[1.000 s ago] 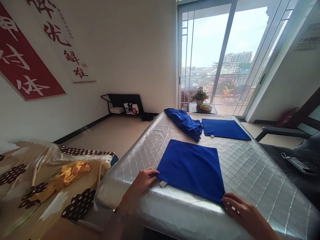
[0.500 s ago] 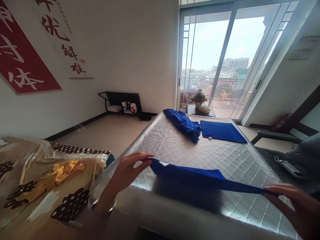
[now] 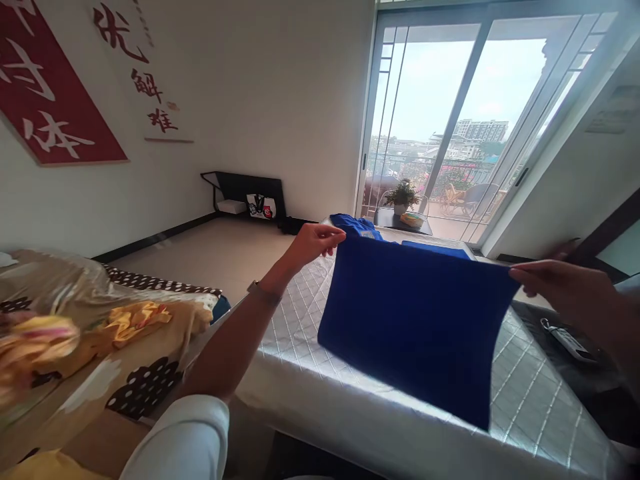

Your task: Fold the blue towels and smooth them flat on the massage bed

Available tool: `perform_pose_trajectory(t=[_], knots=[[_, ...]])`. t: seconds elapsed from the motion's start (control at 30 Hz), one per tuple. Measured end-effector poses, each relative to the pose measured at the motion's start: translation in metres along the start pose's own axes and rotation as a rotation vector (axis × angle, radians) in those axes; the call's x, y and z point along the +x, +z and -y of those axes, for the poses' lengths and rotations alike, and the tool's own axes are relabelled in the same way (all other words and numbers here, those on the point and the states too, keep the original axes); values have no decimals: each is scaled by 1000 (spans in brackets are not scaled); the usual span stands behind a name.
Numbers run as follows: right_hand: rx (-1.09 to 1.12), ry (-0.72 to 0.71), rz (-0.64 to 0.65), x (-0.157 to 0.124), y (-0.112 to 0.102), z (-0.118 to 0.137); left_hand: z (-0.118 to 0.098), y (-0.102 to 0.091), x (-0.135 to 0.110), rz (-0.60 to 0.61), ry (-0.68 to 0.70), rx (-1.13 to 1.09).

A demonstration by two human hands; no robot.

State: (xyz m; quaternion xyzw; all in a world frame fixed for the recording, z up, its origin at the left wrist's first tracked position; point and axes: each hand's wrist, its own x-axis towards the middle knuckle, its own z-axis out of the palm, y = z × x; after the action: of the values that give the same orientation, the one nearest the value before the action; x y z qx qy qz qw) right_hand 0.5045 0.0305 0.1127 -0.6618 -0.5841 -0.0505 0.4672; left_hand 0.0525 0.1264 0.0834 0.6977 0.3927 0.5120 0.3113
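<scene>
A dark blue cloth point(image 3: 415, 320) hangs stretched between my two hands above the silver quilted table cover point(image 3: 295, 313). My left hand point(image 3: 317, 240) pinches its upper left corner. The upper right corner is gripped between the fingers of my right hand point(image 3: 555, 277). Behind the hanging cloth, a crumpled blue cloth point(image 3: 350, 223) lies at the far end of the cover, partly hidden. Beside it a flat blue cloth point(image 3: 440, 249) shows only its far strip.
Left of the cover, a patterned sheet point(image 3: 95, 393) bears a yellow cloth point(image 3: 137, 317); a blurred yellow and pink cloth point(image 3: 40, 347) is at the left edge. A remote-like device point(image 3: 567, 340) lies on the dark seat at right. A potted plant point(image 3: 401, 193) stands by the glass door.
Both hands have risen, lifting the blue cloth from a low, edge-on position into an upright spread sheet. A blurred yellow and pink cloth has appeared at the left edge.
</scene>
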Motion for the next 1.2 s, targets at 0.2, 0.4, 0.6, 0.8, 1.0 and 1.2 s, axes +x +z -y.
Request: perform_pose_trajectory(t=[0.2,0.4,0.6,0.8,1.0,1.2], knots=[[-56,-15,83,-22,-6,-6,-12,-2,-20,-70,22,-156],[210,-127,370,-130,55,-71,74,21,-106,112,-279,-127],[122,-126,510,-208,110,-119,137,51,-162,214,-522,32],[44,-194,533,-216,104,-133,121,54,-164,207,-504,311],[-60,-278,577,-222,99,-127,121,62,-163,191,-490,463],[-108,-312,633,-223,93,-120,119,51,-172,191,-478,366]])
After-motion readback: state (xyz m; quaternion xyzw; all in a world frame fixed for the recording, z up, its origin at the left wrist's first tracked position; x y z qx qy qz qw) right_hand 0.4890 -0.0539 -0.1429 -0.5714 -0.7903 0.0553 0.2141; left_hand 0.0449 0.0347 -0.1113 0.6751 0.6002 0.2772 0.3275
